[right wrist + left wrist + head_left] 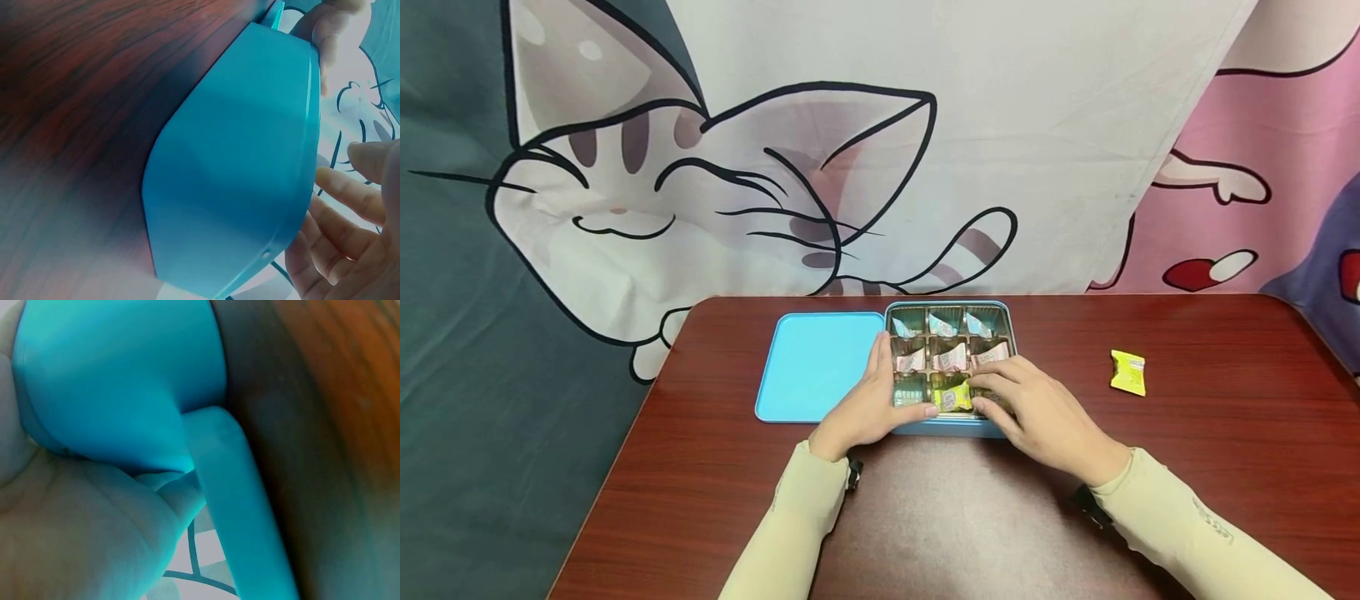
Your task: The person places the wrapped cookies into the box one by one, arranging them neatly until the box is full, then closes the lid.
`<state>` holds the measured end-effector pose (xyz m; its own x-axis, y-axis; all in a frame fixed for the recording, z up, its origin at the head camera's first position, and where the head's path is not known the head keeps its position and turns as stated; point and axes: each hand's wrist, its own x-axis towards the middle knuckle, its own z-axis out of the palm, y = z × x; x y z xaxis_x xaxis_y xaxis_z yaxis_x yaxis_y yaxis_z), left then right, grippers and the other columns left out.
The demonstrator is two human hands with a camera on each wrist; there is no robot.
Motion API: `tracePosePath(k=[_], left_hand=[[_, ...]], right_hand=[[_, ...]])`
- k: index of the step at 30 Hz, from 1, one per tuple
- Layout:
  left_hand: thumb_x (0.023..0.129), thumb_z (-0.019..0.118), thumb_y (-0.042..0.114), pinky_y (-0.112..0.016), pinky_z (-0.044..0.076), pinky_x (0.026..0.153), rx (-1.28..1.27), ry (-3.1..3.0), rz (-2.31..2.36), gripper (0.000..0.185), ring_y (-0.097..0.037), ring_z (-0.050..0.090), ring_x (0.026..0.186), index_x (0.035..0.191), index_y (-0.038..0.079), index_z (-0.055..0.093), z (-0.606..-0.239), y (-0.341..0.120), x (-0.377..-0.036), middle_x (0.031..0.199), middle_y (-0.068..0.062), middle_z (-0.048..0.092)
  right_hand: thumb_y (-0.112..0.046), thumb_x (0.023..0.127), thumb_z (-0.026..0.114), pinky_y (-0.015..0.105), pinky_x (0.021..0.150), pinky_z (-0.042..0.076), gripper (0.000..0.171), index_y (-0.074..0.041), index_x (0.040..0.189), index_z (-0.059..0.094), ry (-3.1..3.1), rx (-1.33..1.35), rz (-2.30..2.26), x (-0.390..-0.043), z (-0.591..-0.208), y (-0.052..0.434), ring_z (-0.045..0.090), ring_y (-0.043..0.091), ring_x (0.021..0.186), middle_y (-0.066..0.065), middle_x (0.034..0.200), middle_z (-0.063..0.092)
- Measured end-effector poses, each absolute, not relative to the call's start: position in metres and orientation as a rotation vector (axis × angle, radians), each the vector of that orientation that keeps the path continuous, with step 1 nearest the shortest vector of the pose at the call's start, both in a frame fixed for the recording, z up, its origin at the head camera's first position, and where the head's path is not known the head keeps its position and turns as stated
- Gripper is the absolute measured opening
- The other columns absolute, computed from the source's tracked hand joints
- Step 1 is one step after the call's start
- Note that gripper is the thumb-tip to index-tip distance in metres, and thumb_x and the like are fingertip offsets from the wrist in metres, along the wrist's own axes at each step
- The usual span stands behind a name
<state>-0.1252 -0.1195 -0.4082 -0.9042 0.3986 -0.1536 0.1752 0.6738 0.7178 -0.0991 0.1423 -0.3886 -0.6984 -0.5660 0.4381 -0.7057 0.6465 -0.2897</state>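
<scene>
A blue tin box (951, 427) holds a clear divided tray with rows of wrapped candies. Blue-and-white wrapped candies (942, 325) fill the back row and pink wrapped candies (951, 357) the middle one. In the front row's middle compartment lies a yellow wrapped candy (952, 397). My left hand (874, 402) holds the tin's front left corner, fingers along its left side and thumb on the front rim. My right hand (1037, 408) hovers over the front right compartment, partly hiding it; its bent fingertips are beside the yellow candy, thumb and forefinger apart.
The blue lid (820, 367) lies flat against the tin's left side. Another yellow wrapped candy (1128, 372) rests on the brown table (1225, 433) to the right. A curtain with cartoon cats (1037, 125) hangs behind the table's far edge.
</scene>
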Motion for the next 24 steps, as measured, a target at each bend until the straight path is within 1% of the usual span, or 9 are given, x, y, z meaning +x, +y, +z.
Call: tracePosePath(k=[8,12,15,24], left_hand=[[0.086,0.072,0.059,-0.045,0.026,0.118,0.467,2.590,1.071,0.126,-0.025,-0.001,0.153,0.158,0.009,-0.019,-0.408,-0.119,-0.126,0.166,-0.014,-0.019],[0.086,0.072,0.060,-0.045,0.028,0.117,0.467,2.585,1.069,0.127,-0.025,-0.001,0.153,0.158,0.010,-0.020,-0.408,-0.119,-0.125,0.166,-0.013,-0.020],[0.086,0.072,0.059,-0.045,0.028,0.117,0.469,2.579,1.075,0.126,-0.024,-0.002,0.153,0.158,0.010,-0.020,-0.408,-0.119,-0.125,0.166,-0.013,-0.020],[0.087,0.073,0.057,-0.046,0.030,0.116,0.466,2.577,1.080,0.125,-0.026,-0.001,0.153,0.158,0.011,-0.020,-0.408,-0.120,-0.125,0.166,-0.013,-0.021]], right_hand=[[-0.022,0.093,0.073,0.042,0.082,0.053,0.022,-0.013,0.113,0.075,-2.574,0.947,0.644,-0.097,-0.389,0.154,0.058,0.017,0.106,-0.002,0.115,0.067],[-0.021,0.093,0.073,0.044,0.083,0.053,0.024,-0.011,0.115,0.074,-2.594,0.906,0.627,-0.097,-0.389,0.162,0.059,0.020,0.107,0.001,0.115,0.067],[-0.020,0.091,0.074,0.046,0.085,0.053,0.027,-0.008,0.115,0.072,-2.601,0.860,0.619,-0.098,-0.388,0.170,0.059,0.022,0.107,0.005,0.115,0.067],[-0.013,0.087,0.075,0.050,0.088,0.048,0.025,-0.003,0.110,0.072,-2.614,0.799,0.587,-0.105,-0.388,0.193,0.060,0.030,0.105,0.010,0.111,0.068]])
